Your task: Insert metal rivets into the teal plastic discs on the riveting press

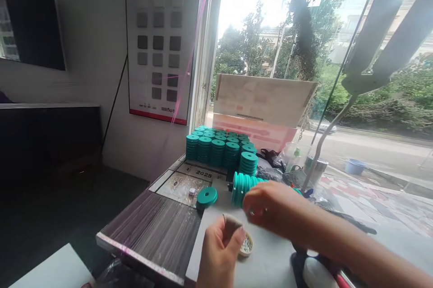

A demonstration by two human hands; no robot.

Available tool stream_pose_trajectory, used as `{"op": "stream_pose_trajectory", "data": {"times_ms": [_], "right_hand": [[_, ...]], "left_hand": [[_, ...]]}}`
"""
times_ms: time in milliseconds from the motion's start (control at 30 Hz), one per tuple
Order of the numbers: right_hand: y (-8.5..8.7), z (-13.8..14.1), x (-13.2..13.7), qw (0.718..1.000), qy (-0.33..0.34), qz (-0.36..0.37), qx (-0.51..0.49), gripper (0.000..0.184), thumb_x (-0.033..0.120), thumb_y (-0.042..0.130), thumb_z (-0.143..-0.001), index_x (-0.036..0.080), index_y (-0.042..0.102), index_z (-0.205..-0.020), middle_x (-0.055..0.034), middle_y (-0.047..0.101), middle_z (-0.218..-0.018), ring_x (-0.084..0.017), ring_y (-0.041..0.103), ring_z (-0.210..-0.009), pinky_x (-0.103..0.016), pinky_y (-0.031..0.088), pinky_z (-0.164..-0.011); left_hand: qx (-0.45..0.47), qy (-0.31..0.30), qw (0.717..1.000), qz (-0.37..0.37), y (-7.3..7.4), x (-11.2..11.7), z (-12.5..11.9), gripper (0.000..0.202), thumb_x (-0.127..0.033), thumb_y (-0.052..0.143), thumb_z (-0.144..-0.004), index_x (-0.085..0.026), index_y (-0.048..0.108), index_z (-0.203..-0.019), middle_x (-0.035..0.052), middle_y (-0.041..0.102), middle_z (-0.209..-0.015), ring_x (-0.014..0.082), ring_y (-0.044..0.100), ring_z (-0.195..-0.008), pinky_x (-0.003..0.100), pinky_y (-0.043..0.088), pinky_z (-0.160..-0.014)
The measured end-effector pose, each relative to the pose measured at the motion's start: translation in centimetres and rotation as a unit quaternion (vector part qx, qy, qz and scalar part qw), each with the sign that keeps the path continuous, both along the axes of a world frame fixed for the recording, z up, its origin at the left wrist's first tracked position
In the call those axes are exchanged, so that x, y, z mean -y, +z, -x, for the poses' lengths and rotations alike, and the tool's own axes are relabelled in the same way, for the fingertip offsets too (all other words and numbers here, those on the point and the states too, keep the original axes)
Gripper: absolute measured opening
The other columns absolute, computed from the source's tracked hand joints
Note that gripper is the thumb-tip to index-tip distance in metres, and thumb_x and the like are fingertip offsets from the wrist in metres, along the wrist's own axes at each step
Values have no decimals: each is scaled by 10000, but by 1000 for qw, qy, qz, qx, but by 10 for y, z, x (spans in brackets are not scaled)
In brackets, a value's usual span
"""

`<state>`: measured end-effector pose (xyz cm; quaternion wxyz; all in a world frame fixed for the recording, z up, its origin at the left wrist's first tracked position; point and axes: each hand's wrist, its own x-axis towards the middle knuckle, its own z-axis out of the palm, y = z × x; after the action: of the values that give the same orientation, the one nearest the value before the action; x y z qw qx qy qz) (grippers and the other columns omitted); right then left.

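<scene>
My right hand point(274, 209) is curled round the end of a row of green discs point(241, 187) that lies on its side on the table. My left hand point(219, 249) is pinched shut just in front of it, above a small round dish point(246, 246) of tiny shiny parts; what its fingertips hold is too small to make out. One green disc point(206, 197) lies flat on its own to the left. Several upright stacks of the same green discs point(219, 149) stand behind, near the window.
An open pink-and-white box point(262, 109) leans against the window behind the stacks. Dark small parts, a clear bag and a metal stand point(316, 168) crowd the right side. A 2025 calendar sheet point(199, 173) lies under the stacks. The table's near-left edge point(142, 258) drops off to dark floor.
</scene>
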<state>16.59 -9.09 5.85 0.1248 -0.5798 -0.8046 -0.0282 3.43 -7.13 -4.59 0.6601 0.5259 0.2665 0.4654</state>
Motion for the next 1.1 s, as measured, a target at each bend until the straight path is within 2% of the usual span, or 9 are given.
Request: {"op": "stream_pose_trajectory", "data": {"times_ms": [100,200,367,533,667,900,1100], "right_hand": [[6,-14,-16,982,-44,-62,-172,198,275,466,-778,180,629,-719,8,555,-591,-114,450,-537,-226,337,-530],[-4,-17,-29,967,-60,-90,-230,252,322,440,-771,153,612,-695,4,498,-558,-118,412,-519,-230,336,-505],[-21,-15,-31,960,-53,-110,-250,249,345,445,-771,168,613,-720,-4,494,-618,-133,423,-575,-242,335,-536],[-18,-16,-28,962,-59,-115,-240,192,300,464,-789,183,607,-737,14,453,-610,-128,406,-575,-240,316,-538],[-17,-15,-27,965,-64,-114,-226,136,267,489,-781,192,592,-733,25,438,-605,-124,401,-575,-240,310,-546],[-18,-17,-23,970,-50,-71,-228,149,322,506,-782,206,597,-760,26,412,-621,-132,404,-600,-243,311,-554],[-15,-17,-22,973,-42,-55,-221,141,340,604,-693,212,612,-753,22,447,-664,-133,428,-629,-242,327,-559]], "left_hand": [[74,99,992,25,12,-5,-17,286,-400,669,-654,-137,562,-689,-60,406,-498,53,346,-450,160,324,-466],[111,155,981,25,19,-11,-32,272,-384,684,-630,-136,583,-673,-49,424,-491,76,404,-482,173,355,-488],[114,208,971,19,16,-12,-44,260,-375,674,-630,-139,575,-672,-11,522,-564,117,499,-574,203,402,-548],[85,256,963,17,16,-9,-51,215,-358,599,-695,-150,544,-700,-7,551,-605,135,534,-632,225,413,-606],[38,289,956,-24,17,-11,-54,178,-326,546,-729,-155,521,-690,-3,560,-625,136,523,-623,246,409,-637],[-8,300,952,-61,18,-7,-53,136,-280,480,-757,-158,498,-701,11,559,-646,143,501,-618,260,399,-642],[-19,303,950,-71,18,-5,-54,142,-267,463,-766,-168,474,-665,-5,531,-598,135,482,-574,243,380,-578]]}}
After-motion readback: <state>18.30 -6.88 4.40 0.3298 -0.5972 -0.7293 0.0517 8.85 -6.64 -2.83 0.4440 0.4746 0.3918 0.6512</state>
